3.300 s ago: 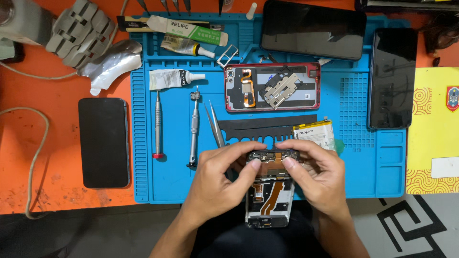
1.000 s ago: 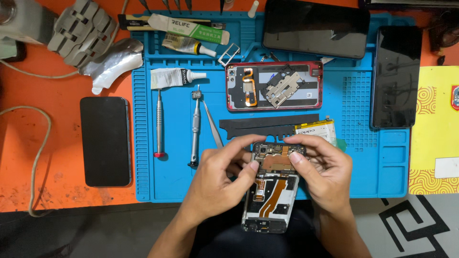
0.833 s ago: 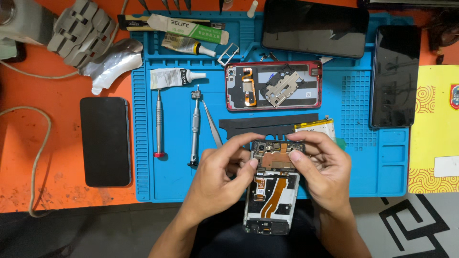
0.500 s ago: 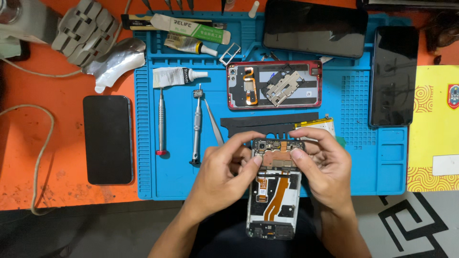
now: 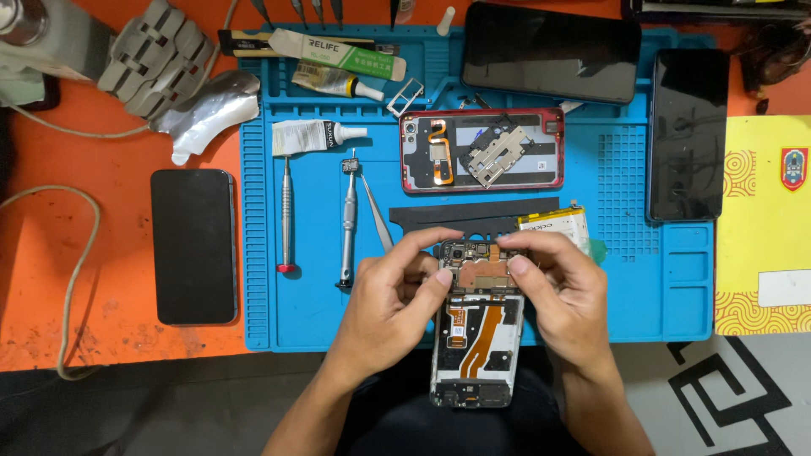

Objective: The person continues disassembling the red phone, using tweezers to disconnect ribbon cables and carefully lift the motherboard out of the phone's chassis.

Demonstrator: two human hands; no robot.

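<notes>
Both hands hold an opened phone (image 5: 477, 338) with its back removed, showing an orange flex cable and the circuit board at its top end. My left hand (image 5: 393, 300) grips the phone's upper left side, thumb and forefinger on the board. My right hand (image 5: 562, 287) grips the upper right, fingertips on the board's top edge. The phone hangs over the near edge of the blue repair mat (image 5: 270, 321). Just behind my hands lie a battery (image 5: 553, 226) and a black strip (image 5: 473, 215).
A red phone back shell (image 5: 481, 150) with a metal bracket lies mid-mat. Two screwdrivers (image 5: 287, 215) (image 5: 348, 224), tweezers (image 5: 376, 215) and glue tubes (image 5: 317, 137) lie left. Dark phones (image 5: 193, 247) (image 5: 688, 135) (image 5: 549, 52) rest around. A cable (image 5: 76, 279) loops on the orange table.
The phone has slid toward me and more of its lower body shows; my fingers shifted slightly along the board at its top end.
</notes>
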